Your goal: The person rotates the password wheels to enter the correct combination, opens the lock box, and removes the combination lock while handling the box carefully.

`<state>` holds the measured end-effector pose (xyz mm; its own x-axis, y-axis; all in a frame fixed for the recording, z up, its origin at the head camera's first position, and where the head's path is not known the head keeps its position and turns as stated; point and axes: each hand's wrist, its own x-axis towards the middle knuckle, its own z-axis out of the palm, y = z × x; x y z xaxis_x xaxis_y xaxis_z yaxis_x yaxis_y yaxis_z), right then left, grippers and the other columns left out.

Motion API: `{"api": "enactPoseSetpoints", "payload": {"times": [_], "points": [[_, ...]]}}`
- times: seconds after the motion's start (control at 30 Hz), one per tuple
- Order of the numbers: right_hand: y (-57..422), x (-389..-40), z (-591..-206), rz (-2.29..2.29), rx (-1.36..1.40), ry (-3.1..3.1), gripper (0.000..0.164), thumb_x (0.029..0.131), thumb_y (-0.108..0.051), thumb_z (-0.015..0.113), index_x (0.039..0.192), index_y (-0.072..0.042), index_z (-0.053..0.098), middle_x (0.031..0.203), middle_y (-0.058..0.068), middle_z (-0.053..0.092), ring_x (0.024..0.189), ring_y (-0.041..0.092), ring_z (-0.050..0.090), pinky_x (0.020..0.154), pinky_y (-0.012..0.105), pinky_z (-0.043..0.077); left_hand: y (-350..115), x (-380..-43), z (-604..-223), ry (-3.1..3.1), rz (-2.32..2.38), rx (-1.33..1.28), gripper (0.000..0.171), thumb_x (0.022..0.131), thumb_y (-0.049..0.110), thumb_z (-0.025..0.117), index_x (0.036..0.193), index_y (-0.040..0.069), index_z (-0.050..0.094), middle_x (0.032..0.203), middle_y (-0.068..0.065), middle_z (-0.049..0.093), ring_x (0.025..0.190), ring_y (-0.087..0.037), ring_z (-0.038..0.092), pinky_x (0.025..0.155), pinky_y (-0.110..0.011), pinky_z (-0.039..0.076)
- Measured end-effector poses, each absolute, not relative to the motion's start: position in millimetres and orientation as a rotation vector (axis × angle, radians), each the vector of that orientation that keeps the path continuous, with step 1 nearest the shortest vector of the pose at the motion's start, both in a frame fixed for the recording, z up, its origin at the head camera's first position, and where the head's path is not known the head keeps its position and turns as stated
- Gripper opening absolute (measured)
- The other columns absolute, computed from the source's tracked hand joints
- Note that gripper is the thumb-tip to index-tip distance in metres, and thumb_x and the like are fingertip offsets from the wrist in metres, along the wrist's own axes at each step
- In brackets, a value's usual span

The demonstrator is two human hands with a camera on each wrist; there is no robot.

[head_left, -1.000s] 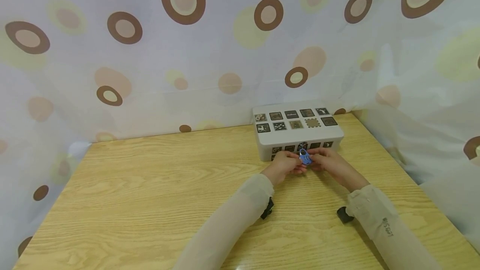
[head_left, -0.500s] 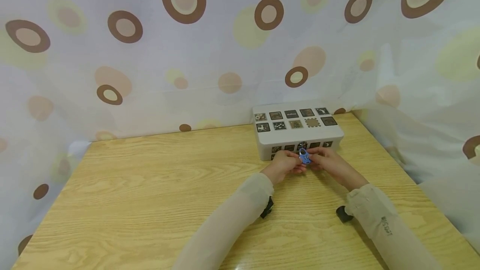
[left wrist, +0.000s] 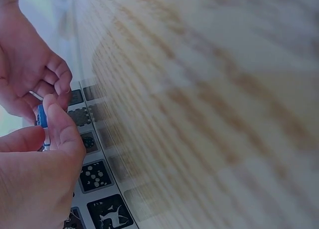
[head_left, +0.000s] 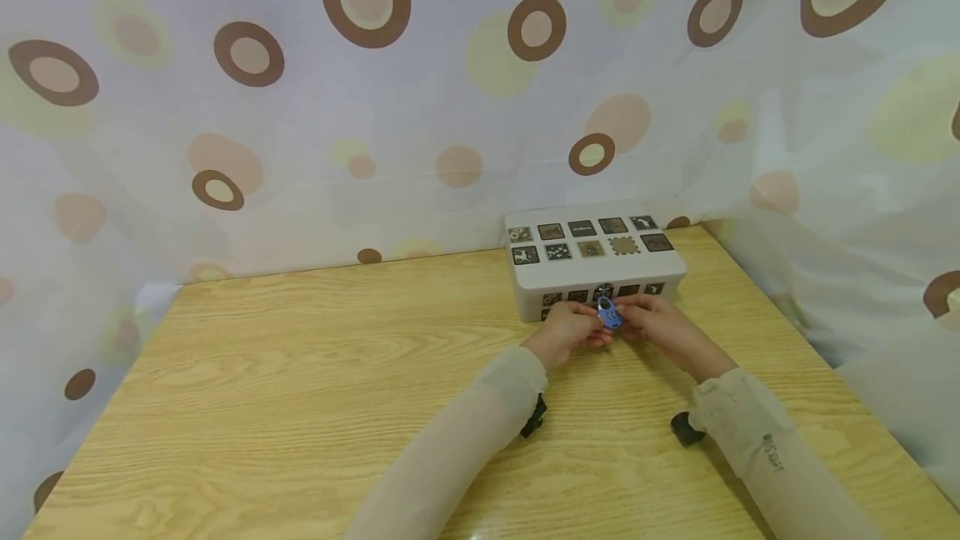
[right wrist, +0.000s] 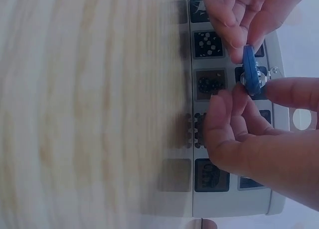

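From the head view I have the lock (head_left: 610,317) just in front of the box (head_left: 577,275), close under the clasp (head_left: 604,288) on its front wall. The box sits with its lid down towards the far right of the table (head_left: 300,390). My left hand (head_left: 566,330) pinches the lock by one side, thumb against fingers; my right hand (head_left: 666,332) pinches it from the other, the lower fingers curled loosely.

The step in hand, as I judge it, is working the lock at the clasp. To do it well I'd let the left hand hold the body firm and square to me, and leave the fine turning or pressing to the right fingertips — small moves, no tugging. A hard pull could drag the box along or twist the clasp. I'd also want the fingers off the marked face, so that the marks can be read.

What I can't make out: the marks are too small to read, and I can't tell whether the lock is threaded through the clasp or merely against it. The left wrist view hides most of the lock behind fingers; the right wrist view shows it nearly edge-on, its face turned away — and the clasp partly covered.
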<state>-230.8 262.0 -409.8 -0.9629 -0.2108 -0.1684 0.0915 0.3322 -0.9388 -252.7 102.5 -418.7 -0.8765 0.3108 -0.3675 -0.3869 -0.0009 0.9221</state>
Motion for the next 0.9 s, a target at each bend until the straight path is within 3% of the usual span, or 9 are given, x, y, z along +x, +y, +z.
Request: {"api": "enactPoseSetpoints", "payload": {"times": [0.3, 0.57, 0.9], "points": [[261.2, -232.4, -411.7, -1.644, -0.100, 2.372, 0.042, 0.103, -0.009, 0.037, 0.132, 0.022, 0.035, 0.126, 0.034, 0.049, 0.091, 0.007, 0.060, 0.081, 0.025, 0.053, 103.7, -252.4, -418.6, 1.817, 1.923, -0.080, 0.006, 0.093, -0.005, 0.056, 0.099, -0.002, 0.057, 0.089, -0.022, 0.069, 0.089, -0.033, 0.070, 0.078, -0.035, 0.058], [261.6, -233.2, -410.9, -1.633, -0.091, 2.374, 0.044, 0.104, -0.012, 0.038, 0.132, 0.022, 0.036, 0.125, 0.032, 0.051, 0.092, 0.007, 0.059, 0.085, 0.031, 0.054, 102.7, -252.9, -418.2, 1.796, 1.934, -0.086, 0.006, 0.093, -0.005, 0.057, 0.098, -0.003, 0.058, 0.084, -0.019, 0.068, 0.087, -0.032, 0.070, 0.079, -0.036, 0.058], [262.8, -231.1, -408.1, -1.652, -0.096, 2.354, 0.043, 0.103, -0.009, 0.038, 0.133, 0.022, 0.034, 0.128, 0.034, 0.048, 0.093, 0.005, 0.058, 0.085, 0.027, 0.052, 103.9, -254.2, -420.3, 1.810, 1.934, -0.073, 0.006, 0.091, -0.007, 0.058, 0.095, -0.003, 0.058, 0.091, -0.026, 0.069, 0.086, -0.032, 0.070, 0.075, -0.033, 0.058]]}}
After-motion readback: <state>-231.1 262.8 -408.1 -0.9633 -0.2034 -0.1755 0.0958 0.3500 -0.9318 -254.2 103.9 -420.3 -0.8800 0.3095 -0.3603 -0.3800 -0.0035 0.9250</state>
